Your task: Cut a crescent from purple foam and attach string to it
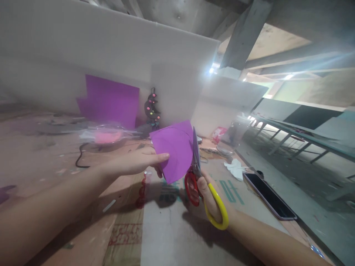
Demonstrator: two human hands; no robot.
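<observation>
A purple sheet of paper (176, 153) is pinched in my left hand (148, 160), thumb on top and fingers behind it. Faint curved lines run across the sheet, and its lower right edge is rounded. My right hand (209, 195) grips scissors (196, 168) with one red and one yellow handle loop. Their blades point upward along the paper's right edge; whether they touch it is hard to tell. Both hands are raised above the table.
Larger purple sheets (112, 99) lean on a white board (177, 77) behind a dark moon-shaped ornament (151, 107). A phone (269, 195), crumpled tissue (235, 169) and clear plastic container (231, 138) lie right. A pink item in plastic (108, 136) sits left.
</observation>
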